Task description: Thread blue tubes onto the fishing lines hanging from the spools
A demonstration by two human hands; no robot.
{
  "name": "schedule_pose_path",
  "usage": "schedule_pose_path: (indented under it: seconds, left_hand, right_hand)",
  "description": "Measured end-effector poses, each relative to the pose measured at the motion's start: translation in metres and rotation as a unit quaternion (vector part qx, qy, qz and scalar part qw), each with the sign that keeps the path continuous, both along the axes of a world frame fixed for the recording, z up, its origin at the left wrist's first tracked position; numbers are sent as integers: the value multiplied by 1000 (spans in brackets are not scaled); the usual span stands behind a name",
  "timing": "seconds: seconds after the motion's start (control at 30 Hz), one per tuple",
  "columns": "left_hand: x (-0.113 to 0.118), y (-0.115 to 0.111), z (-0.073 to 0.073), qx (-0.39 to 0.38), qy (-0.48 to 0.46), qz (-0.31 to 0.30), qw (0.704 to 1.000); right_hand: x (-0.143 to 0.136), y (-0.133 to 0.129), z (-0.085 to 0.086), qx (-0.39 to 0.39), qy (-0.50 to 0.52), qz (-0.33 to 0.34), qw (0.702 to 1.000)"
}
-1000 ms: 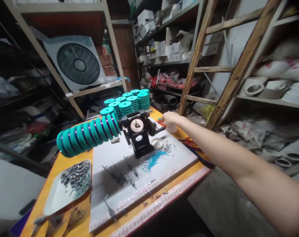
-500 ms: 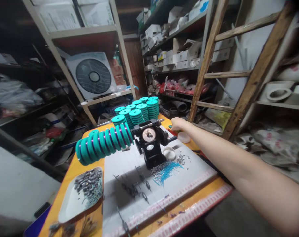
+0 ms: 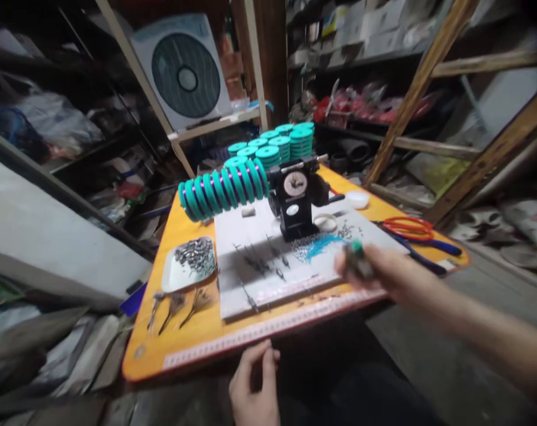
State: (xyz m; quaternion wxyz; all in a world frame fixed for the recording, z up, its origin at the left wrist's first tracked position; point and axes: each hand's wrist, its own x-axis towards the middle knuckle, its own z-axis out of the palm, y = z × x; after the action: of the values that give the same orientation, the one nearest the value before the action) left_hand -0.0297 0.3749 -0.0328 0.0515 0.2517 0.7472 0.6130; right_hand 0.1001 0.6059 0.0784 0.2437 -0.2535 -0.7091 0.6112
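Note:
My right hand (image 3: 383, 269), smeared by motion, is closed round a small dark object with a green top (image 3: 357, 247) above the right front of the white board (image 3: 304, 284). What kind of object it is, the blur hides. Below the table's front edge is my left hand (image 3: 257, 384), thumb and forefinger pinched together; anything between them is too small to see. A black hand-cranked winder (image 3: 297, 204) stands on the board, carrying a row of teal foam spools (image 3: 224, 190). Blue slivers (image 3: 322, 245) and small metal beads (image 3: 301, 249) lie near its base.
Stacked teal spools (image 3: 268, 155) stand behind the winder. A white tray (image 3: 170, 275) of dark sinkers is at left, with wire pieces (image 3: 174, 309) in front. Orange-handled pliers (image 3: 408, 228) and blue handles (image 3: 443, 245) lie at right. A wooden ladder (image 3: 401, 112) leans behind.
My right hand has come from the far right of the table towards me, bringing the green-topped object. My left hand has come into view at the bottom. The view has tilted down.

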Motion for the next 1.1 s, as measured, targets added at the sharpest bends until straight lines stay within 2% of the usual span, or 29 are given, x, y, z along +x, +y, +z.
schedule_pose_path:
  seconds: [0.07, 0.1, 0.17, 0.27, 0.37, 0.53, 0.7, 1.1]
  left_hand:
    - [-6, -5, -6, -12, 53, -40, 998]
    - [-9, -7, -8, -18, 67, -52, 996]
    - [-13, -11, -8, -28, 87, -69, 993]
    - [-17, -15, -7, -37, 115, -80, 989]
    - [-22, -19, -8, -44, 141, -74, 986]
    - [-26, -22, -13, -44, 167, -55, 984]
    - [-26, -22, -15, -41, 174, -50, 983]
    - [-25, -20, -8, -48, 185, -48, 980]
  right_hand:
    - [1, -65, -36, -125, -10, 78, 989]
    - [-2, -92, -53, -288, 7, 114, 951]
    - [-17, -132, -84, -382, 14, 115, 917]
    - [-46, -161, -117, -461, 44, 88, 882]
    - [-67, -169, -134, -511, 78, 55, 854]
    - [-78, -174, -148, -569, 111, 32, 814]
    - [-78, -177, -153, -600, 134, 18, 788]
    - [-85, -182, -137, -641, 147, 18, 753]
